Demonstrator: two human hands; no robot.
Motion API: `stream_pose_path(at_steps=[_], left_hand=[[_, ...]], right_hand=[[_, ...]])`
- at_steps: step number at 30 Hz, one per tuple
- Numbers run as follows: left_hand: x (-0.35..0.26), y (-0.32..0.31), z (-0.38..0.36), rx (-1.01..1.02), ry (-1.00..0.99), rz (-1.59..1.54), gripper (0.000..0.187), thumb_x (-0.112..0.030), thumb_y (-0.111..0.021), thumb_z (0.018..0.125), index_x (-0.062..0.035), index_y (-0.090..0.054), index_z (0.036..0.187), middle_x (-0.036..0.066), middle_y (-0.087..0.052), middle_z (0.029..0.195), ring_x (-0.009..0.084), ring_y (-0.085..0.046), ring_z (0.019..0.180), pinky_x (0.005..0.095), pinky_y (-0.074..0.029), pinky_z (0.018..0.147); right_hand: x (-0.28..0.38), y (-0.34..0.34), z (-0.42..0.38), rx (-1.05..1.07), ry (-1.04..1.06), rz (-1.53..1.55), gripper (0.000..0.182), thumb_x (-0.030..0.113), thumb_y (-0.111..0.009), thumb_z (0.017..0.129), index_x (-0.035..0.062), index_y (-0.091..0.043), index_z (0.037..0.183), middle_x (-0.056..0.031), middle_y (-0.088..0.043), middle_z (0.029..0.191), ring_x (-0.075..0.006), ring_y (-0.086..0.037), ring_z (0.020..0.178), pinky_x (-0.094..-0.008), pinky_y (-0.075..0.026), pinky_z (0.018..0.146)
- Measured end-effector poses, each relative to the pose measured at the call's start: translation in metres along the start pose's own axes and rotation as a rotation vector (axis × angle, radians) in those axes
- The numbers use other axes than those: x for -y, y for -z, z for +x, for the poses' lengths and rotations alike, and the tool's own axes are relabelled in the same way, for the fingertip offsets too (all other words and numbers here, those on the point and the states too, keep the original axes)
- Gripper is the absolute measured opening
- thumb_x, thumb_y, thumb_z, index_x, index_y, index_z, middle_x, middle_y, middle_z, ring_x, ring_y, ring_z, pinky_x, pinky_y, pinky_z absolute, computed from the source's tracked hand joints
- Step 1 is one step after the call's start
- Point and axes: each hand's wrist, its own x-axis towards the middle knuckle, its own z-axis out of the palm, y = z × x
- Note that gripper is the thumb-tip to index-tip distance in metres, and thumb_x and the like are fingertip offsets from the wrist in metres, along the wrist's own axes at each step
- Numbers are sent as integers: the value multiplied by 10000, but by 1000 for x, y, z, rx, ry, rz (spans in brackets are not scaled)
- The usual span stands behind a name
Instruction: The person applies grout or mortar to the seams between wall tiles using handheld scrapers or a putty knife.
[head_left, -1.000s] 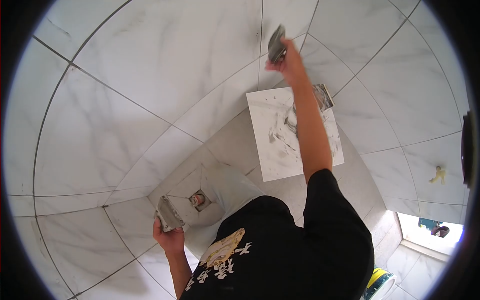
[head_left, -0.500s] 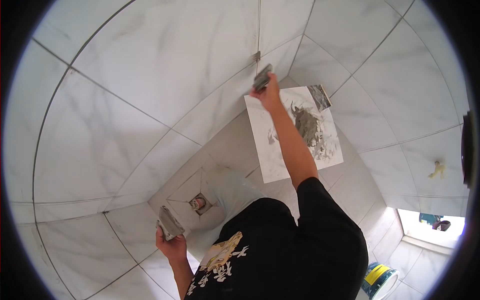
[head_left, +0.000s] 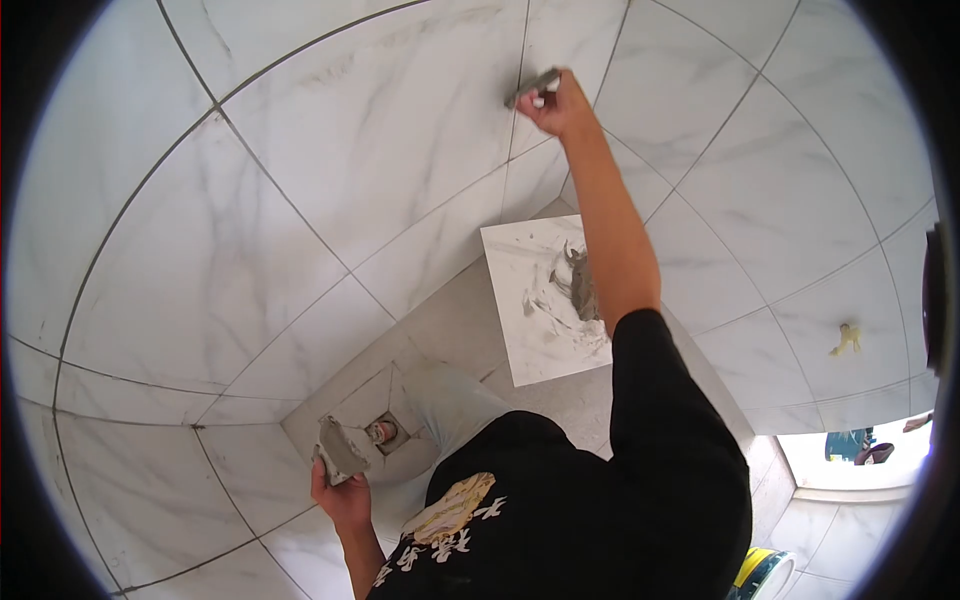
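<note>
At the upper middle, my right hand is closed on a small grey-smeared spreader, whose edge is at a dark vertical joint of the marbled wall tiles. My left hand grips a flat tool loaded with grey paste at the lower left. Beneath my right forearm lies a white board with a heap of grey paste on it; the arm hides the board's right part.
A floor drain opening with a pipe in it is near my left hand. At the lower right stands a green and yellow bucket. A yellowish smear marks the right wall, above a bright doorway.
My right hand has moved up the wall along the joint with the spreader. The view has shifted a little. My left hand still holds its loaded tool in much the same place.
</note>
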Motion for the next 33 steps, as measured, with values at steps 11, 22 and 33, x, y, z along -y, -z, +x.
stream_pose_path(at_steps=[11, 22, 33], left_hand=[[11, -15, -13, -47, -113, -32, 322, -237, -499, 971, -72, -604, 1227, 73, -679, 1171, 185, -690, 979, 334, -612, 680], [20, 8, -37, -145, -108, 23, 319, -259, -481, 985, -92, -604, 1227, 65, -677, 1183, 175, -699, 957, 315, -617, 659], [45, -24, -30, -130, -118, 98, 307, -273, -489, 979, -119, -610, 1216, 56, -702, 1118, 166, -707, 911, 314, -616, 637]], right_hand=[[55, -69, -102, 295, 549, -516, 529, 368, -558, 925, -70, -507, 1217, -153, -593, 943, -180, -567, 678, -324, -572, 684], [-30, 0, -50, -167, 1270, -1764, 599, 414, -717, 815, 199, -580, 1357, -160, -544, 1002, -302, -602, 889, -362, -525, 765], [-116, 153, -33, -145, 823, -1264, 567, 350, -707, 822, 77, -607, 1309, -194, -526, 941, -296, -561, 809, -366, -468, 760]])
